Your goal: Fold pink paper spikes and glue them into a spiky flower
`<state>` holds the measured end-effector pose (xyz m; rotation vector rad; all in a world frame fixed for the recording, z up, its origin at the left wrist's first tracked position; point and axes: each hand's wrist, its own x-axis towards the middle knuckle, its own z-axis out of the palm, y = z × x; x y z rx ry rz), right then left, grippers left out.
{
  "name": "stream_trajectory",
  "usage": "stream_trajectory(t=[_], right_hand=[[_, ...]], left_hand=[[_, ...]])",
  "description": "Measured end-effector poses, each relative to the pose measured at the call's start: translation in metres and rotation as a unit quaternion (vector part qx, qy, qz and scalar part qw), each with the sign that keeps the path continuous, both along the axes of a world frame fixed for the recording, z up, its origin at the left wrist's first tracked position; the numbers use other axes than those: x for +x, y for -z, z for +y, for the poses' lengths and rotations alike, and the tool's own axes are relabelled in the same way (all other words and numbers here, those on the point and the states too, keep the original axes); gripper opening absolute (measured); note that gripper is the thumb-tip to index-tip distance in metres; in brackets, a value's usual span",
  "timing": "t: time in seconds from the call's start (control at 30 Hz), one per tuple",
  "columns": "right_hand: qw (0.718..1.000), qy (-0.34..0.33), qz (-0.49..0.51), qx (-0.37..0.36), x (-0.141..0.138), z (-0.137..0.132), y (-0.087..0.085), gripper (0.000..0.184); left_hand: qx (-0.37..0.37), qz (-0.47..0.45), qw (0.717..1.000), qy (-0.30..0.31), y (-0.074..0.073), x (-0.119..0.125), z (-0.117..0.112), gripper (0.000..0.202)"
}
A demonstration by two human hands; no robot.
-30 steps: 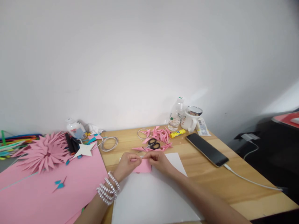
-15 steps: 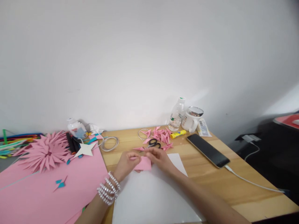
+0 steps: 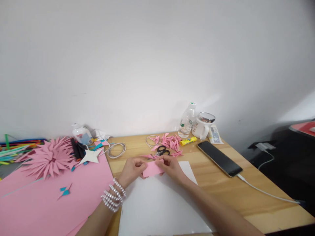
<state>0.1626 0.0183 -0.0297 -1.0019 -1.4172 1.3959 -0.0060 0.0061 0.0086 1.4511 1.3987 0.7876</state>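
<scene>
A small rectangle of pink paper (image 3: 152, 169) is held between both hands above the white sheet (image 3: 162, 203). My left hand (image 3: 133, 171) pinches its left end, fingers closed. At the right end, my right hand (image 3: 170, 166) grips the paper with thumb on top and fingers behind. Just beyond the hands lie black-handled scissors (image 3: 163, 150), their blades partly hidden. Around them is a group of folded pink paper pieces (image 3: 171, 142). Strands of silvery beads circle my left wrist.
A yellow glue stick (image 3: 188, 141), a water bottle (image 3: 187, 120), a white mug (image 3: 203, 126) and a phone (image 3: 220, 159) on a cable are to the right. On the left are large pink sheets (image 3: 81, 203), a spiky pink paper flower (image 3: 52, 159), a white paper star (image 3: 92, 156) and a coiled cable (image 3: 116, 150).
My hands have moved slightly apart, and more of the pink paper shows between them, now a wider rectangle. My right fingers have shifted onto its right end.
</scene>
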Motion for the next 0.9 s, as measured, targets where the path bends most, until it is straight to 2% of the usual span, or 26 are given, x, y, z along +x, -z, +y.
stream_trajectory(t=[0.13, 0.23, 0.37, 0.43, 0.53, 0.6, 0.7, 0.9], right_hand=[[1.0, 0.031, -0.002, 0.003, 0.002, 0.002, 0.001, 0.031], [0.997, 0.082, 0.003, 0.007, 0.006, 0.005, 0.002, 0.031], [0.991, 0.127, 0.032, -0.008, 0.009, 0.01, 0.004, 0.031], [0.991, 0.123, 0.05, -0.015, 0.008, 0.011, 0.006, 0.032], [0.992, 0.111, 0.062, -0.012, 0.006, 0.011, 0.008, 0.033], [0.993, 0.105, 0.055, -0.009, 0.005, 0.01, 0.009, 0.033], [0.995, 0.099, 0.035, -0.005, 0.005, 0.009, 0.008, 0.033], [0.996, 0.081, 0.024, -0.005, 0.003, 0.006, 0.004, 0.032]], left_hand=[[-0.024, -0.032, 0.999, -0.023, -0.003, -0.004, 0.002, 0.011], [-0.038, -0.083, 0.993, -0.069, -0.003, -0.012, 0.007, 0.009], [0.011, -0.131, 0.983, -0.128, -0.002, -0.02, 0.012, 0.015], [0.033, -0.15, 0.984, -0.084, -0.002, -0.019, 0.012, 0.023], [0.036, -0.141, 0.988, 0.059, -0.004, -0.013, 0.006, 0.045], [0.041, -0.119, 0.985, 0.116, -0.006, -0.009, 0.003, 0.051], [0.052, -0.114, 0.985, 0.114, -0.006, -0.007, 0.002, 0.045], [0.04, -0.123, 0.991, 0.044, -0.001, -0.007, 0.004, 0.025]])
